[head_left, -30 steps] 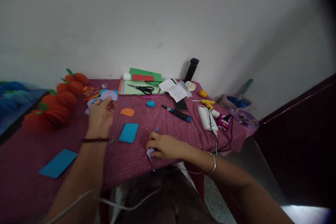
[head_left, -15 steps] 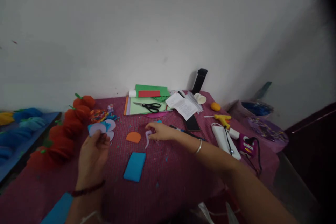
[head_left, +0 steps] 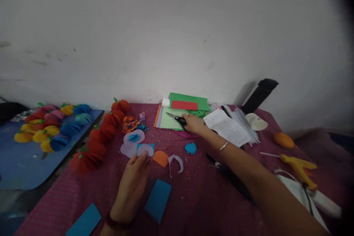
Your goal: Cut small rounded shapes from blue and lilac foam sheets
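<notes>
– Blue card (head_left: pixel 145 149) with the white circle, where is it?
– Near the middle of the desk (head_left: pixel 190 191), at the fingertips of the left hand (head_left: pixel 135 179). The back of that hand hides its grip, so I cannot tell whether it is pinching or merely touching.
– And the right hand (head_left: pixel 193 123)?
– At the far edge, lying over the handles of the scissors (head_left: pixel 175 118) on the green paper (head_left: pixel 168 122). Only the blades show; whether that grip is closed I cannot tell.
– Anything else unclear?
– A dark tool (head_left: pixel 214 159) is half hidden under the right forearm, and the glue gun (head_left: pixel 298 164) near the right edge is blurred.
</notes>
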`<state>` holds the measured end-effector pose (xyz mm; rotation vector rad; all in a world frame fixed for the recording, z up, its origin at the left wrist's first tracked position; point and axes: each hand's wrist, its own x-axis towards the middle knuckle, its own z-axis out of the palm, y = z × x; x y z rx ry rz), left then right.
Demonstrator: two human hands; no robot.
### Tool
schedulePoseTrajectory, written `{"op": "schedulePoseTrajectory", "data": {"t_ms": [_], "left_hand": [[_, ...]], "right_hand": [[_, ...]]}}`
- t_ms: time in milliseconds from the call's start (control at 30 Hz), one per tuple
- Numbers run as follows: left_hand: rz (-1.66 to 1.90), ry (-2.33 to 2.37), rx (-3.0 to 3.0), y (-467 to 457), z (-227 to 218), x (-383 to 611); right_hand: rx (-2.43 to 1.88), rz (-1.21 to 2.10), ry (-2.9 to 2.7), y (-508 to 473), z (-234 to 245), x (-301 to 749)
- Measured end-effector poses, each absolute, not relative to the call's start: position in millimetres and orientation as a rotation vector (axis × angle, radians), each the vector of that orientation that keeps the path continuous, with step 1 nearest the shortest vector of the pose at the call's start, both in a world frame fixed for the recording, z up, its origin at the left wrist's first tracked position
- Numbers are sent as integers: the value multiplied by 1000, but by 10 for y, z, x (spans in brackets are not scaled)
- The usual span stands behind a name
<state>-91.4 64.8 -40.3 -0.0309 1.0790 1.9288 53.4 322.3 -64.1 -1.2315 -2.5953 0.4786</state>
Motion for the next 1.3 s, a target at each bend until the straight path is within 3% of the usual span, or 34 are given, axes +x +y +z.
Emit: {"op": "schedulePoseTrajectory", "data": {"t_ms": [267,300,367,467,667,1300], "left_hand": [[2001,924,155,1141,486,-573],[2015,899,181,1230,559,-517],[2058,821,237,1405,650,-416],[2123,678,329,1618,687,-310],[2185,566,381,1680,680,-283],[2085,759,202,1520,369,-290]], "right_hand": [[-1100,885,-2133,2708,-284,801],[-1017,992,-2069,2587,-255,834],[-594,1587,-1654,2354,-200,875],[-258,1862,-1390,2077,-87,880],[-117,1851,-1304,1844,76,796],[-290,1496,-1458,1683,-325,547]]}}
